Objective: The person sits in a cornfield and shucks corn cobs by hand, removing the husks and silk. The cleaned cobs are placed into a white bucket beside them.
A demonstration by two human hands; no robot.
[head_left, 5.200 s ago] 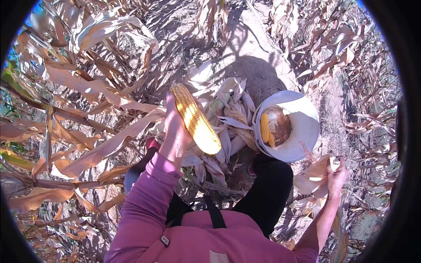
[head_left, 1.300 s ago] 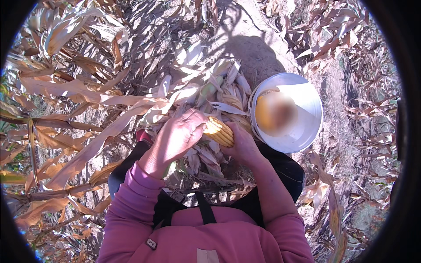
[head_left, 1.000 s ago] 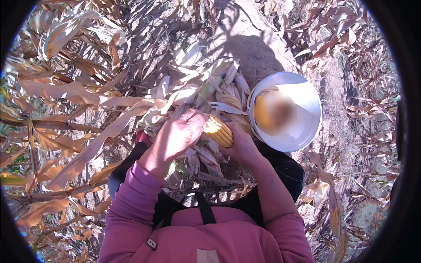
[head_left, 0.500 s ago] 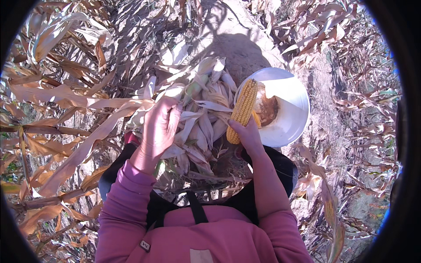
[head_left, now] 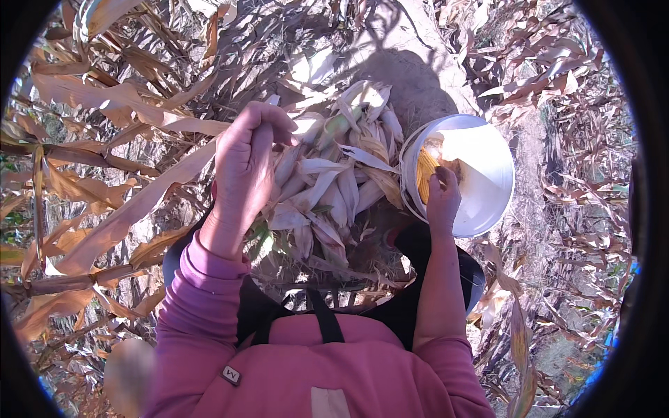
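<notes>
My right hand (head_left: 443, 200) reaches into the white bucket (head_left: 496, 182) at the right. Its fingers are bent together against a husked yellow corn cob (head_left: 424, 175), which lies along the bucket's left inner side. My left hand (head_left: 244, 157) is raised over the left edge of a heap of corn ears in pale dry husks (head_left: 327, 184). Its fingers curl over toward the thumb; whatever is inside them, if anything, is hidden.
Dry corn stalks and leaves (head_left: 125, 174) reach in from the left. More dry leaves (head_left: 550, 90) cover the ground at the right. Sandy soil (head_left: 401, 73) lies beyond the heap. A blurred tan shape (head_left: 130, 376) shows at the lower left.
My right hand has taken the corn cob from above the bucket's left rim down into the bucket. My left hand has lifted slightly away from me. The whole view has shifted.
</notes>
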